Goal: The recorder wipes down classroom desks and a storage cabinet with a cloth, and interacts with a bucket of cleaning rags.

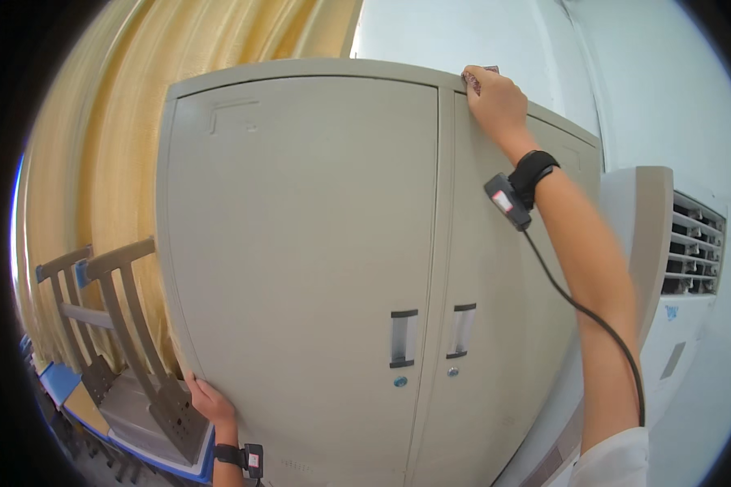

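Note:
A tall beige metal cabinet [304, 231] with two doors fills the middle of the view. My right hand [498, 106] reaches up to its top edge, right of the door seam. Its fingers are closed around a dark reddish patterned cloth [473, 82], which touches the cabinet's top rim. Low on the left, my left hand [210, 400] rests against the cabinet's left side edge; its fingertips are partly hidden behind that edge. Recessed handles [404, 338] and round locks [400, 381] sit on both doors, which are closed.
Yellow curtains [122, 152] hang behind the cabinet. An upturned desk or chair frame [128, 304] lies on blue-edged desks [158, 453] at the left. A floor-standing air conditioner [676, 341] stands close on the right. A black cable [585, 304] runs from my right wrist device along the forearm.

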`<move>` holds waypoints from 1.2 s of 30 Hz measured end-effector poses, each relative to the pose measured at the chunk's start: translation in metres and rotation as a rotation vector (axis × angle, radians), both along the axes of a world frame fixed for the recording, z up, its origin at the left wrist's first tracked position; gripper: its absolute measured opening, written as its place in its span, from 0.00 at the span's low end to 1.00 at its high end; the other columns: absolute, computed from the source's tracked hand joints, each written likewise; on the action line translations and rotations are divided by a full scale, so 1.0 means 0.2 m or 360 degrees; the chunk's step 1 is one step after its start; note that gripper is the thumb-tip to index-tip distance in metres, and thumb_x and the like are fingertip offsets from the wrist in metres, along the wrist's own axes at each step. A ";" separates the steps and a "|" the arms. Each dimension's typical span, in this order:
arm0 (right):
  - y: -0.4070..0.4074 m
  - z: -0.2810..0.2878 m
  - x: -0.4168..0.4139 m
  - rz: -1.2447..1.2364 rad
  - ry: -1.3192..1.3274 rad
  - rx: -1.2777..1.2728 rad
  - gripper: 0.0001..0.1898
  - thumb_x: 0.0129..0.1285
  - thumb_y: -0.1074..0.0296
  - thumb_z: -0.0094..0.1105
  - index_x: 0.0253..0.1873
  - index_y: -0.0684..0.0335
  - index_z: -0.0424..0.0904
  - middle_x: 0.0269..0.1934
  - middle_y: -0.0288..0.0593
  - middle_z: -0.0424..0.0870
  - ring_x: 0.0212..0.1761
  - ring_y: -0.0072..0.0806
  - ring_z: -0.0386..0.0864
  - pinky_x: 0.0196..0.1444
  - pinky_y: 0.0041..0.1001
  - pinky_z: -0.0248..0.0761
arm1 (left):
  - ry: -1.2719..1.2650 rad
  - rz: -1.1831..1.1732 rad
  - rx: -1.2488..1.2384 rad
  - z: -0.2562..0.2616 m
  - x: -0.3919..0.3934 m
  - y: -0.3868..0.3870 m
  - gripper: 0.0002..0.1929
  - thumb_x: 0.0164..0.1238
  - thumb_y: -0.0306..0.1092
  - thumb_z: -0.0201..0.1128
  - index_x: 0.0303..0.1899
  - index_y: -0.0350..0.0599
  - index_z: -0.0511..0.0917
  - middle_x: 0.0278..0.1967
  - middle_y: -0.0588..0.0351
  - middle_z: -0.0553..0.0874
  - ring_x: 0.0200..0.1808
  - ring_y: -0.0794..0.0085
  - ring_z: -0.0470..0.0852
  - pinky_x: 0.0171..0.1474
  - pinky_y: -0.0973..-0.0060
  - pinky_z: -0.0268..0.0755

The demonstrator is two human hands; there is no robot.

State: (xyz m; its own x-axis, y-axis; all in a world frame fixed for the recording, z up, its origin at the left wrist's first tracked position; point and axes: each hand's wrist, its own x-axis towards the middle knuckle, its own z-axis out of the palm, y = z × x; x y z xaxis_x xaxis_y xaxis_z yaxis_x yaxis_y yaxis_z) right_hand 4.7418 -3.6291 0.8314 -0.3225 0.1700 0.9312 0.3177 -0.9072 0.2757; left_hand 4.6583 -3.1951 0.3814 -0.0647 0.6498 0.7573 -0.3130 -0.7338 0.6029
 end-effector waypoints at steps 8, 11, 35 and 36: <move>0.27 -0.06 0.00 0.0531 0.0004 -0.0039 0.07 0.61 0.61 0.51 0.38 0.53 0.77 0.25 0.45 0.81 0.31 0.44 0.81 0.32 0.39 0.73 | -0.0009 0.0151 0.0099 -0.01 -0.03 0.02 0.17 0.67 0.30 0.42 0.53 0.28 0.69 0.35 0.34 0.79 0.36 0.47 0.78 0.42 0.63 0.69; 0.36 -0.07 -0.01 0.0467 0.0032 0.0082 0.06 0.61 0.60 0.52 0.39 0.54 0.74 0.25 0.44 0.81 0.31 0.44 0.80 0.31 0.39 0.73 | 0.0049 0.0125 0.0029 0.03 -0.03 -0.05 0.17 0.66 0.29 0.42 0.52 0.27 0.69 0.34 0.34 0.79 0.35 0.46 0.78 0.41 0.62 0.69; 0.80 -0.83 -0.09 0.0326 -0.0012 -0.1720 0.08 0.57 0.74 0.49 0.43 0.58 0.70 0.26 0.39 0.74 0.25 0.32 0.78 0.23 0.30 0.73 | 0.0051 0.0118 0.0057 0.01 -0.08 -0.01 0.16 0.68 0.29 0.41 0.50 0.28 0.70 0.32 0.36 0.79 0.32 0.48 0.78 0.38 0.65 0.70; 0.77 -0.75 -0.06 0.0389 -0.0179 -0.1652 0.08 0.57 0.74 0.49 0.43 0.58 0.69 0.26 0.38 0.74 0.25 0.31 0.78 0.23 0.29 0.73 | 0.0067 0.0097 0.0022 0.01 -0.06 -0.03 0.16 0.68 0.30 0.42 0.49 0.29 0.71 0.31 0.37 0.79 0.31 0.48 0.77 0.37 0.65 0.69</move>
